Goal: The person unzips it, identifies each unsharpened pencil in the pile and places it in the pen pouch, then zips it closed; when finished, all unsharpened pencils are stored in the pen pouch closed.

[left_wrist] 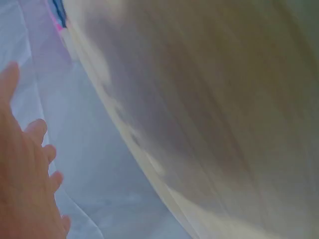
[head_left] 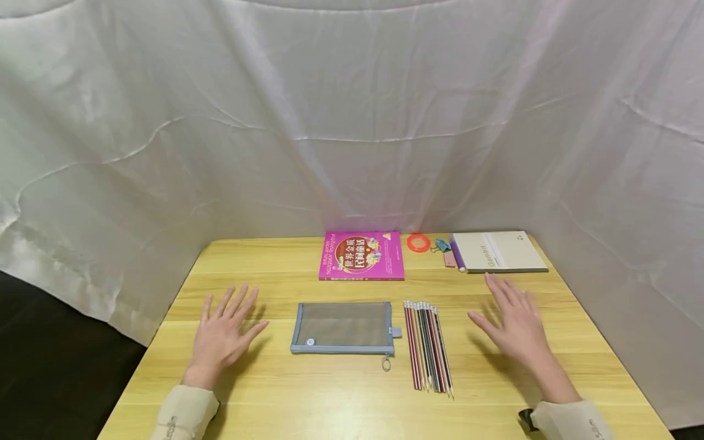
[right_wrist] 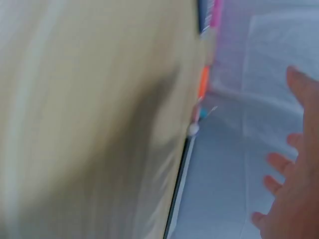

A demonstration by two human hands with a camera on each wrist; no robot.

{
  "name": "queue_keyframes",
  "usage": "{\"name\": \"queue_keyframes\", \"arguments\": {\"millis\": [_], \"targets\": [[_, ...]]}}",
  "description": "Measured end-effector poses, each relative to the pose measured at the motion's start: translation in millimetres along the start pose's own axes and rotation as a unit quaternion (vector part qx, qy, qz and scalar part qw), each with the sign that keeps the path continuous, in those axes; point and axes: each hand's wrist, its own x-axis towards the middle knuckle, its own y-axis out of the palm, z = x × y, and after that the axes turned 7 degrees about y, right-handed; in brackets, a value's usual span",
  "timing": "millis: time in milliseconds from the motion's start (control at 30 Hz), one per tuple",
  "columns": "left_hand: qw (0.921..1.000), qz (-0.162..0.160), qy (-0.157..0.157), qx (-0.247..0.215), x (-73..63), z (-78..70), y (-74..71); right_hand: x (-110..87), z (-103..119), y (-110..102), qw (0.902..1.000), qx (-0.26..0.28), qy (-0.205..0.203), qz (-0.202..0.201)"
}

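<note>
My left hand (head_left: pixel 222 336) hovers over the left part of the table with fingers spread, holding nothing. On the other side my right hand (head_left: pixel 517 324) is also raised with straight fingers and an empty palm. Between them lies a grey-blue mesh zip pouch (head_left: pixel 346 325), flat, its zipper along the near edge and a ring pull at the near right corner. Just right of the pouch, several pencils (head_left: pixel 429 348) lie side by side in a row, nearer to my right hand. Both wrist views show the spread hands and their shadows on the wood.
At the back of the table (head_left: pixel 247 269) lies a pink book (head_left: pixel 361 255). Right of it are an orange-red ring (head_left: pixel 418 242), a teal binder clip (head_left: pixel 442 245), a pink eraser (head_left: pixel 450 260), a purple pen (head_left: pixel 458 253) and a pale notebook (head_left: pixel 497 252). Grey curtains (head_left: pixel 352 122) surround the table.
</note>
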Motion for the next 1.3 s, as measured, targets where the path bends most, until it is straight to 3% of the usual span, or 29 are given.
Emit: {"name": "queue_keyframes", "arguments": {"millis": [167, 333, 467, 600, 767, 900, 1033, 1300], "targets": [[0.9991, -0.022, 0.015, -0.034, 6.1, -23.5, -2.3, 2.0, 30, -1, 0.9942, 0.099, 0.033, 0.025], [0.9894, -0.031, 0.037, -0.137, 14.5, -63.9, -6.9, 3.4, 57, 11, 0.9879, 0.140, 0.033, 0.058], [0.9700, 0.010, 0.068, -0.233, 18.9, -95.3, -4.9, 5.5, 79, 25, 0.9841, 0.150, 0.028, 0.091], [0.9475, 0.069, 0.107, -0.294, 23.9, -121.8, 2.7, 7.0, 100, 38, 0.9797, 0.150, 0.026, 0.130], [0.9179, 0.132, 0.150, -0.343, 30.3, -148.3, 12.8, 7.2, 118, 53, 0.9737, 0.147, 0.020, 0.173], [0.9009, 0.167, 0.166, -0.365, 37.2, -164.9, 19.4, 8.2, 126, 62, 0.9733, 0.136, 0.009, 0.184], [0.8932, 0.188, 0.172, -0.371, 44.2, -177.4, 25.8, 9.2, 132, 67, 0.9733, 0.123, 0.005, 0.194], [0.8921, 0.183, 0.205, -0.359, 53.5, -194.9, 34.2, 8.3, 137, 75, 0.9713, 0.121, 0.004, 0.205]]}}
